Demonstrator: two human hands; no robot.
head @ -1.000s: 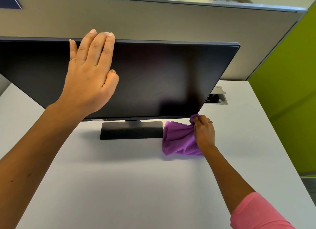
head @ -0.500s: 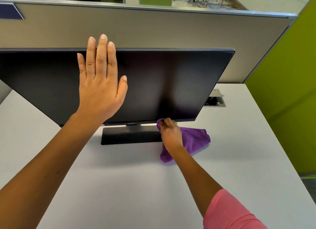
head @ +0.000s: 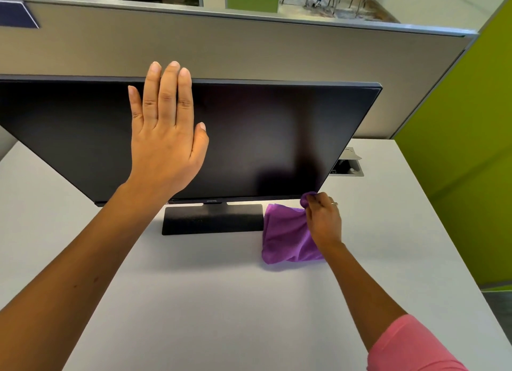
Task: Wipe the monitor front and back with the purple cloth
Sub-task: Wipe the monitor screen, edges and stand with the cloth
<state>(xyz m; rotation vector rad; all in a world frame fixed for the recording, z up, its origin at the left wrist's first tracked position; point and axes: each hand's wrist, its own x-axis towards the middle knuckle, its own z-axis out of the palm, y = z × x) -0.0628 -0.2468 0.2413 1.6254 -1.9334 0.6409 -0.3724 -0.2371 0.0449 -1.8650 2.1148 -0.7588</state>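
Observation:
A wide black monitor (head: 263,137) with a dark screen stands on a flat black base (head: 213,219) on the white desk. My left hand (head: 166,137) lies flat with straight fingers in front of the screen's upper middle, fingertips at the top edge. My right hand (head: 322,221) grips the purple cloth (head: 285,237) at the monitor's lower right corner; a bunched end pokes above my fingers against the bottom edge, and the rest hangs down to the desk beside the base. The monitor's back is hidden.
A grey partition (head: 249,46) runs close behind the monitor. A green wall panel (head: 465,148) borders the desk (head: 221,301) on the right. An open cable hatch (head: 347,166) sits in the desk behind the monitor's right end.
My right hand with the cloth slid left along the bottom edge, then back right to the lower right corner. My left hand stayed flat near the top edge.

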